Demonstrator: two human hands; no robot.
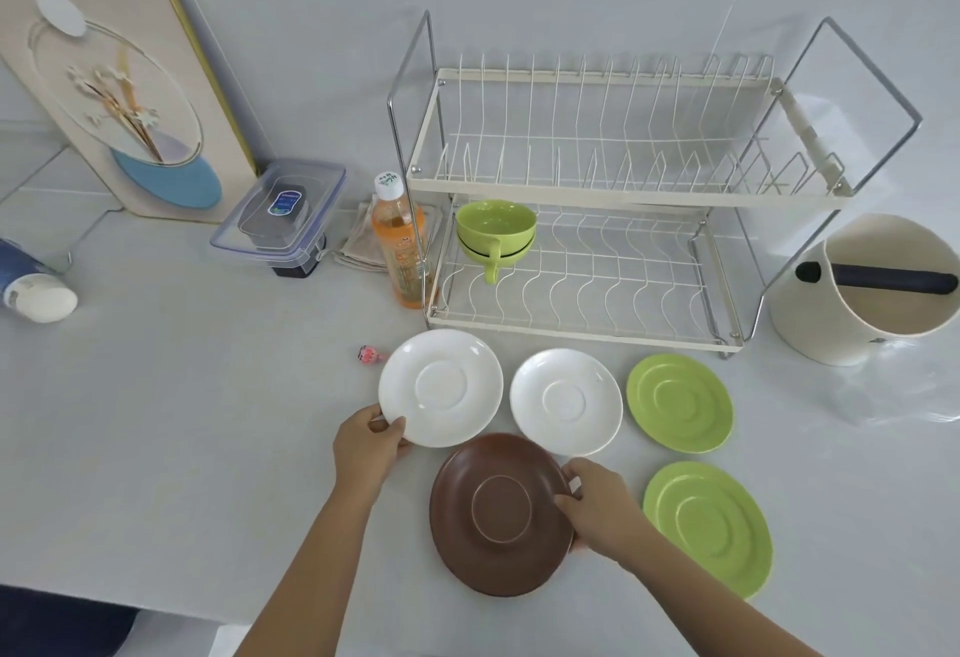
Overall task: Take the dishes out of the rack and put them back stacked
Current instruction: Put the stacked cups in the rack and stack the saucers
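We have five saucers laid out flat on the pale grey table [182,422] in front of the white wire two-tier dish rack [587,220], which suggests the unloading is largely done and the stacking is about to start. Our left hand [366,448] pinches the near-left rim of the round white ceramic saucer [440,387], thumb on top and fingers [387,427] curled under the edge, a grip that looks meant to lift it clear. Our right hand [597,506] clasps the right rim of the round brown glazed saucer [500,513], thumb over the lip, so both hands are grasping, neither released. The brown saucer sits just below the white one, and their rims seem to meet or overlap slightly between our two hands. Just beyond the right fingers lies a second white saucer [566,401], and further right of them two lime-green ridged saucers [679,402] [707,526], each apart from its neighbours. Two stacked lime-green cups [496,230] remain on the rack's lower tier, beyond the left fingers. We judge that the open lower tier to the right of the cups offers room for a stack, while the orange drink bottle [400,246] standing against the rack's left post narrows that side.
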